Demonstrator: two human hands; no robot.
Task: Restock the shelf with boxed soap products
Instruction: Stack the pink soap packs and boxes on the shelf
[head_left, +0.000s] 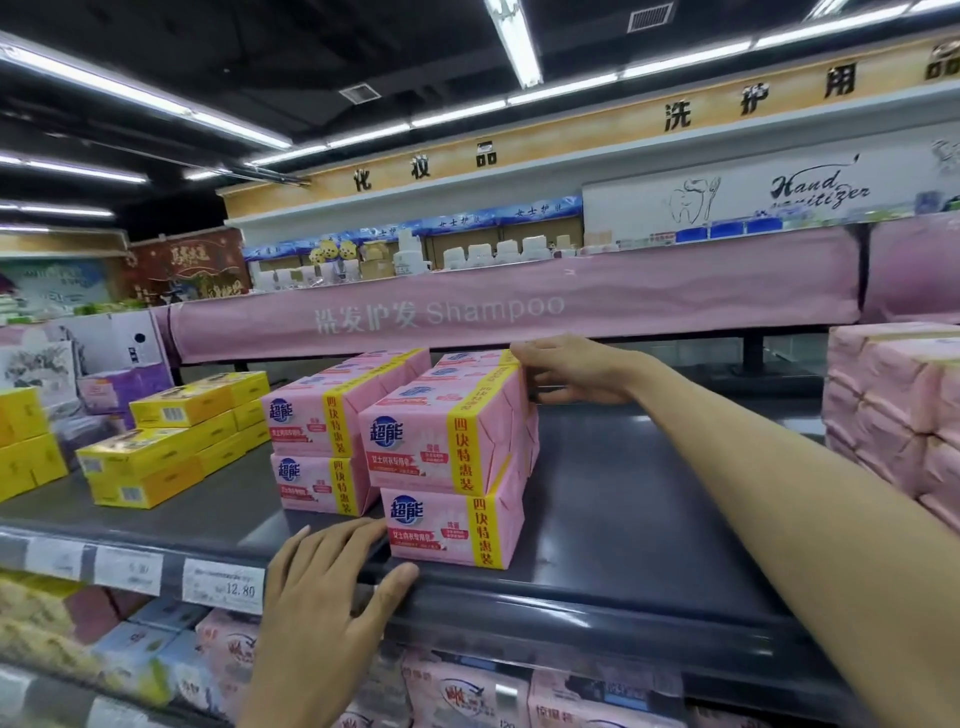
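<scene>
- Yellow boxes (171, 441) are stacked at the left of the dark shelf (623, 519), with purple boxes (111, 389) set farther back behind them.
- Price tags (223, 584) are fixed along the shelf's near edge at the left; one reads 12.80.
- The left hand (322, 587) is laid open on the near edge of the shelf, with the fingers straight and the thumb stretched along the lip. Its fingertips are touching the near left corner of the lower pink soap pack (452, 530).
- A two-high pink stack (317, 457) is placed just left of that pack and slightly farther back.
- The upper pink soap pack (441, 441) is set on the lower one, shifted a little to the left. Each pack is banded with a yellow strip.
- The right hand (566, 371) is closed on the far right end of the upper pack, with the fingers curled over its top and the thumb against its side. The forearm is stretched over the bare right part of the shelf.
- A pink banner (493, 312) marked "Shampoo" is hung above, on the far side.
- More pink packs (893, 415) are piled at the right edge.
- Pink and blue packets (467, 691) are shelved below.
</scene>
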